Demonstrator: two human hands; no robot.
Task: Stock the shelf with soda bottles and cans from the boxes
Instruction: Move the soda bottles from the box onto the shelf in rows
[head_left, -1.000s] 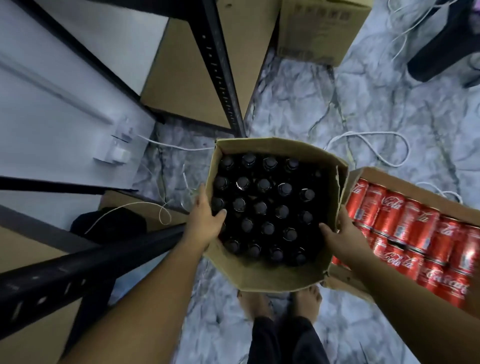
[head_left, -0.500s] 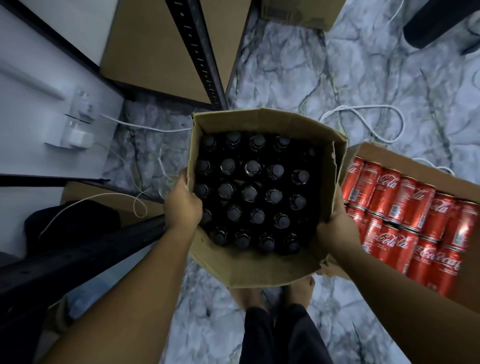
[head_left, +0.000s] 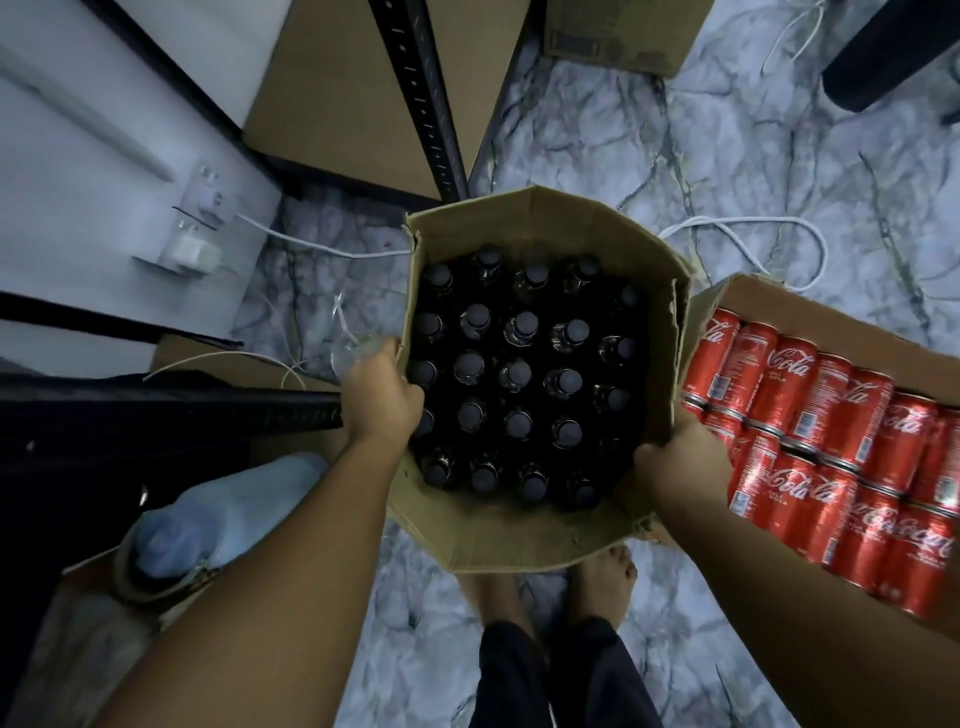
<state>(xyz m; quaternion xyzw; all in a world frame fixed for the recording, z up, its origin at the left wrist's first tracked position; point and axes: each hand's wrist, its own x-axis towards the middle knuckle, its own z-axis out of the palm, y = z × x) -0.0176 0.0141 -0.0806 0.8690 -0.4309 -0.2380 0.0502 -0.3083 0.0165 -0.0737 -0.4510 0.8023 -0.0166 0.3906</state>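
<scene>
An open cardboard box sits in the middle of the view, packed with dark soda bottles that stand upright in rows with their black caps facing up. The left hand grips the box's left wall, with the thumb hooked over the rim to the inside and the fingers wrapped round the outside. The right hand clasps the box at its near right corner, curled round the cardboard edge; its fingertips are hidden behind the wall. The box's near wall covers the toes of two bare feet on the marble floor, and whether the box rests on the floor cannot be told.

Just to the right of the box, touching its right wall, a second open carton holds red Coca-Cola cans lying on their sides in tight rows. Beyond the box's far left corner stands the black perforated post of the shelf, and a dark shelf beam runs in from the left and ends at the left hand's wrist. A white cable loops on the floor past the far right corner of the box. A white charger sits in a wall socket well to the left. A closed cardboard box lies on the floor far beyond.
</scene>
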